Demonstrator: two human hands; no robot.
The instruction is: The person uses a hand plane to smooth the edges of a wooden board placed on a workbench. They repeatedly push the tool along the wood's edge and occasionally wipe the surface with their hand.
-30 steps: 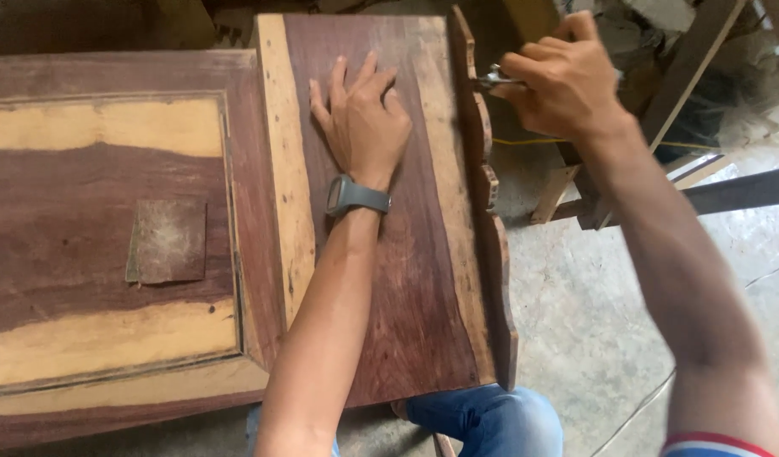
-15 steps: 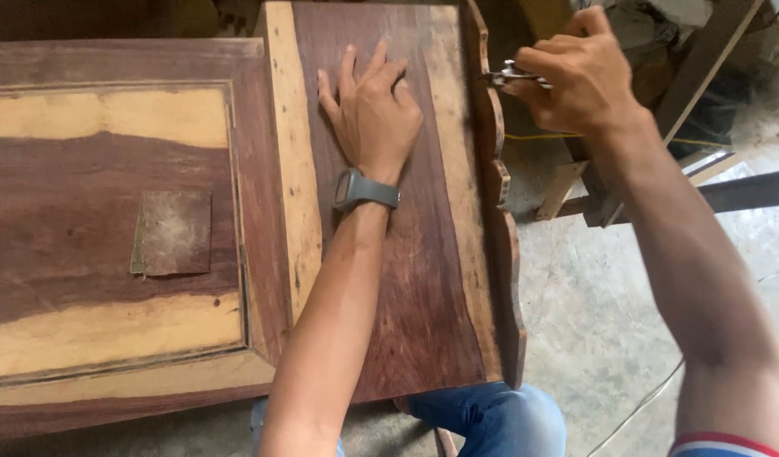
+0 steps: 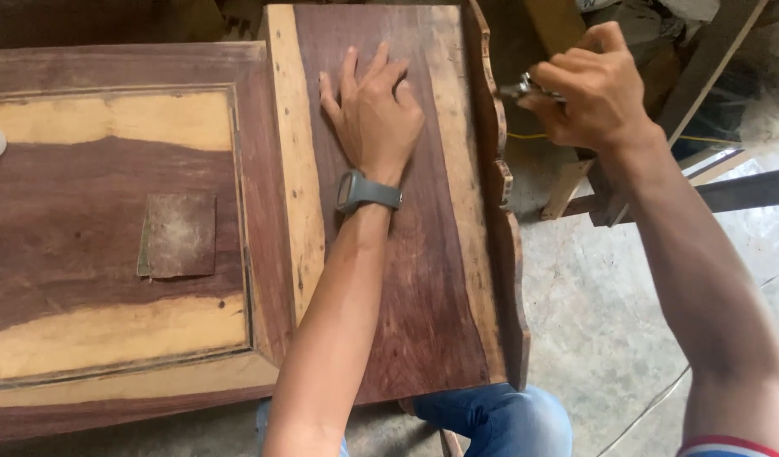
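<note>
— Head view: left hand spread flat, fingers open, pinning reddish wooden panel lying centre, over knees.
— Right hand?
— Fisted around small metal tool, just off scalloped right edge. Trimming that edge, seemingly; next calls for steady re-contact.

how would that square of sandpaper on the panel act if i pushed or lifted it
The sandpaper looks thin and lies flat on the panel, so it is probably light and floppy. Its worn, dusty face suggests it would slide under a push rather than roll.
</note>
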